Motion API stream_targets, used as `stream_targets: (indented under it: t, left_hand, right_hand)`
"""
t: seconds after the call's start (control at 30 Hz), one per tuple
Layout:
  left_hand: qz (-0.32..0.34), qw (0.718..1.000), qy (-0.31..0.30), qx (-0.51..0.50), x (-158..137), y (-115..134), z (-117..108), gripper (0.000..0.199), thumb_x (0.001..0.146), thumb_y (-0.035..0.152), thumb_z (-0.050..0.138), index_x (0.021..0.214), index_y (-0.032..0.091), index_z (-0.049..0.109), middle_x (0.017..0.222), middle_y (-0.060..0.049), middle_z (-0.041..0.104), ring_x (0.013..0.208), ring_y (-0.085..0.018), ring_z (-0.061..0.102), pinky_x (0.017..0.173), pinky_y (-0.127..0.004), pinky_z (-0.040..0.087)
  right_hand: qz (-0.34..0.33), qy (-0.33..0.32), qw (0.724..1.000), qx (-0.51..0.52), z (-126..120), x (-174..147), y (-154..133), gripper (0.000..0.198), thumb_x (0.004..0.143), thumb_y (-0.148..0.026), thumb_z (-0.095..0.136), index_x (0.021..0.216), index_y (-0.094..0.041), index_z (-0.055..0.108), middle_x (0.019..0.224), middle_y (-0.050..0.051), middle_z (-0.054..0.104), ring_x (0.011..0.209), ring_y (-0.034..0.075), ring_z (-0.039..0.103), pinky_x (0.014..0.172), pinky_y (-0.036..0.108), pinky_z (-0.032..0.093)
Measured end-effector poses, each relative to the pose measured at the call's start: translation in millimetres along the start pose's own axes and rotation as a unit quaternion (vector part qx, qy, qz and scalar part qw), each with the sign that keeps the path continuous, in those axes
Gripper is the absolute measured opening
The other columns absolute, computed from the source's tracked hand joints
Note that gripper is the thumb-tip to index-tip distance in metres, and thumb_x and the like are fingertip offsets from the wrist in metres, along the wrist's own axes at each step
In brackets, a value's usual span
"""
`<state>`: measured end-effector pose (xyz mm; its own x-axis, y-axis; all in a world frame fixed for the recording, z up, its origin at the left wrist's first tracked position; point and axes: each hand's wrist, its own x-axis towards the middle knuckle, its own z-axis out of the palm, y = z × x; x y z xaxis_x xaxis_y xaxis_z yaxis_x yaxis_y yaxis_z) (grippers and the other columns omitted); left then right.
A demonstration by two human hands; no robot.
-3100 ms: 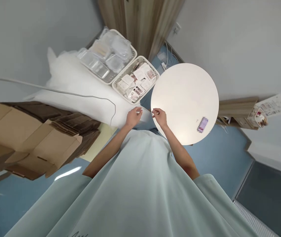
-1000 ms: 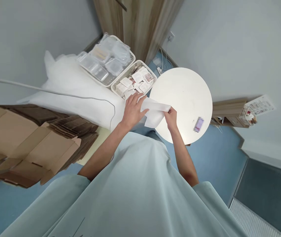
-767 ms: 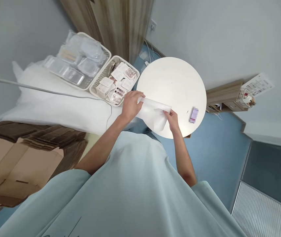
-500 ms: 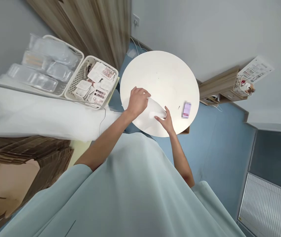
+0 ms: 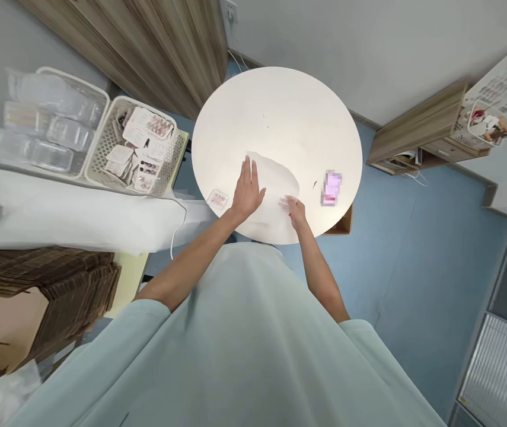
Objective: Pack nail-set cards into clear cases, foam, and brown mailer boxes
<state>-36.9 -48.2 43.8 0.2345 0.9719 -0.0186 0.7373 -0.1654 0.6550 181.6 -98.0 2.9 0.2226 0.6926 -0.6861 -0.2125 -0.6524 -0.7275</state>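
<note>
A thin white sheet (image 5: 275, 177) with a curved far edge lies on the round white table (image 5: 311, 107). My left hand (image 5: 246, 196) rests on the sheet's left side with its fingers stretched out flat. At the sheet's right part, my right hand (image 5: 296, 211) is closed, thumb and fingers pinching a small see-through piece (image 5: 284, 204); whether it is a plastic case or a fold of the sheet is unclear. Left of my left wrist, a small clear case (image 5: 218, 199) with pinkish bits inside sits by the table's edge.
A blurred purple object (image 5: 332, 188) lies at the table's right. Leftward stand a white basket (image 5: 95, 155) of cards and small packs, clear plastic boxes (image 5: 51, 157), a white wrapping roll (image 5: 79, 213) and stacked cardboard (image 5: 75, 284). A wooden shelf (image 5: 422, 127) stands right.
The sheet was lifted and curved between both hands; now it lies flatter on the table. My left hand has opened out and moved down onto it. The small clear case has come into view.
</note>
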Motion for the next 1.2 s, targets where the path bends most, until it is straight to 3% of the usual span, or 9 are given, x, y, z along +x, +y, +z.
stream_targets:
  t: [0.07, 0.17, 0.33, 0.43, 0.6, 0.7, 0.93, 1.2]
  left_hand:
    - [0.000, 0.994, -0.103, 0.041, -21.0, -17.8, 19.9, 0.086, 0.113, 0.051, 0.051, 0.180, 0.006, 0.021, 0.188, -0.029, 0.013, 0.177, -0.041, 0.011, 0.138, -0.061, 0.030]
    - [0.008, 0.962, -0.250, 0.106, -49.6, -30.8, 40.4, 0.077, 0.109, 0.030, 0.053, 0.177, 0.003, 0.030, 0.188, -0.028, 0.018, 0.176, -0.039, 0.019, 0.138, -0.056, 0.033]
    - [0.001, 0.919, -0.357, 0.165, -76.5, -30.3, 55.0, 0.073, 0.108, 0.026, 0.053, 0.175, 0.002, 0.038, 0.187, -0.027, 0.020, 0.175, -0.039, 0.025, 0.136, -0.052, 0.038]
    - [0.008, 0.917, -0.357, 0.177, -84.5, -31.0, 59.0, 0.071, 0.107, 0.024, 0.053, 0.175, 0.005, 0.041, 0.188, -0.025, 0.019, 0.175, -0.038, 0.024, 0.137, -0.053, 0.036]
    - [0.005, 0.924, -0.337, 0.180, -90.8, -34.1, 61.7, 0.070, 0.104, 0.021, 0.052, 0.173, 0.008, 0.046, 0.188, -0.024, 0.019, 0.175, -0.039, 0.023, 0.138, -0.056, 0.034]
    - [0.012, 0.926, -0.335, 0.176, -91.8, -33.9, 61.8, 0.069, 0.104, 0.019, 0.050, 0.171, 0.004, 0.046, 0.188, -0.026, 0.018, 0.176, -0.040, 0.022, 0.137, -0.057, 0.035]
    - [0.014, 0.927, -0.336, 0.165, -87.2, -41.8, 55.3, 0.073, 0.102, 0.018, 0.049, 0.173, 0.005, 0.044, 0.189, -0.024, 0.018, 0.176, -0.039, 0.022, 0.137, -0.057, 0.035]
    - [-0.060, 0.942, -0.274, 0.184, -71.4, -98.2, 10.0, 0.087, 0.090, 0.012, 0.057, 0.174, -0.001, 0.037, 0.188, -0.029, 0.017, 0.177, -0.042, 0.015, 0.140, -0.064, 0.020]
  right_hand:
    - [0.023, 0.012, 0.999, 0.029, -3.5, 12.8, 7.4, 0.015, 0.101, -0.031, 0.077, 0.108, -0.018, 0.077, 0.119, 0.010, 0.086, 0.099, 0.020, 0.084, 0.099, 0.035, 0.068]
    - [0.040, 0.025, 0.998, 0.043, -4.2, 27.7, 17.9, 0.007, 0.099, -0.025, 0.077, 0.102, -0.018, 0.078, 0.111, 0.008, 0.086, 0.095, 0.017, 0.083, 0.099, 0.033, 0.068]
    - [0.017, 0.030, 0.999, -0.022, -5.9, 38.6, 32.4, 0.012, 0.099, -0.030, 0.073, 0.093, -0.020, 0.075, 0.095, 0.003, 0.081, 0.092, 0.016, 0.078, 0.091, 0.031, 0.067]
    - [-0.012, 0.032, 0.993, -0.116, -17.7, 35.5, 38.0, 0.018, 0.099, -0.036, 0.069, 0.090, -0.021, 0.072, 0.093, 0.002, 0.078, 0.093, 0.018, 0.076, 0.089, 0.030, 0.064]
    - [-0.006, 0.053, 0.963, -0.262, -44.8, 12.0, 49.7, 0.026, 0.095, -0.039, 0.075, 0.114, -0.022, 0.073, 0.106, 0.005, 0.081, 0.103, 0.022, 0.077, 0.098, 0.036, 0.061]
    - [0.005, 0.044, 0.947, -0.320, -50.6, -9.1, 62.2, 0.026, 0.093, -0.036, 0.076, 0.116, -0.023, 0.074, 0.109, 0.006, 0.083, 0.105, 0.024, 0.078, 0.100, 0.037, 0.060]
    - [0.019, 0.077, 0.919, -0.386, -37.8, -32.1, 77.9, 0.020, 0.098, -0.029, 0.069, 0.117, -0.023, 0.074, 0.117, 0.008, 0.083, 0.111, 0.025, 0.077, 0.102, 0.038, 0.058]
    - [0.008, 0.092, 0.912, -0.399, -20.9, -26.6, 62.8, 0.022, 0.101, -0.029, 0.064, 0.120, -0.024, 0.072, 0.123, 0.009, 0.081, 0.113, 0.026, 0.074, 0.101, 0.039, 0.057]
